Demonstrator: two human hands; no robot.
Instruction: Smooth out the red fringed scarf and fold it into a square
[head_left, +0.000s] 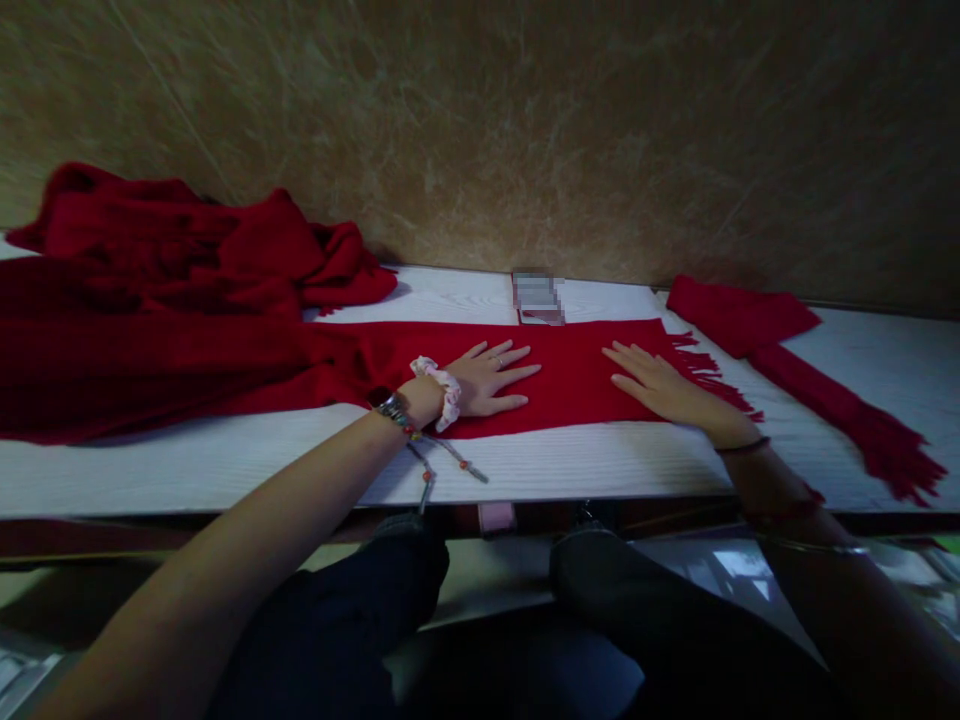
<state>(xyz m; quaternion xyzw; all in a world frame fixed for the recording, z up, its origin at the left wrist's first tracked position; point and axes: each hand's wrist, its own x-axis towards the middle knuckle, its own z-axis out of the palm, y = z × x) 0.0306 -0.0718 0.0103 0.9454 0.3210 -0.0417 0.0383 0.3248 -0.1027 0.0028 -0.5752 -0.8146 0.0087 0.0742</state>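
A red fringed scarf (pixel 570 375) lies stretched along the white table, flat between my hands and bunched into folds toward the left. My left hand (pixel 491 380) rests palm down on it, fingers spread. Near the fringed end, my right hand (pixel 660 385) also lies flat on the cloth with its fingers extended. Neither hand grips the fabric. The fringe (pixel 712 375) fans out just beyond my right hand.
A heap of red cloth (pixel 210 240) sits at the back left against the brown marbled wall (pixel 480 130). A folded red scarf (pixel 802 370) lies on the right. Behind the middle is a small blurred rectangular item (pixel 537 298). The white table (pixel 300 465) ends close to my legs.
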